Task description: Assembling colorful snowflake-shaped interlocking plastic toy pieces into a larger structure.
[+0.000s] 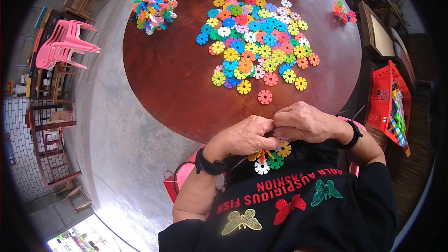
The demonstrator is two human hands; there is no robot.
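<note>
Left grip (252, 135) and right grip (302, 121) both pinch the cluster (271, 158), so a skewed push could pop the white disc (259, 168) loose, dropping it beside the bench (163, 79).

Seemingly a home: round table (161, 74), stacked pink chairs (58, 45), concrete floor (109, 116).

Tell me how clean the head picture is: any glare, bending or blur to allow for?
Head view: glare washes out the floor at lower left; corners fall to black; the brick wall curves near the rim; loose discs look distinct; held discs are partly hidden by left hand and right hand, not by blur.
</note>
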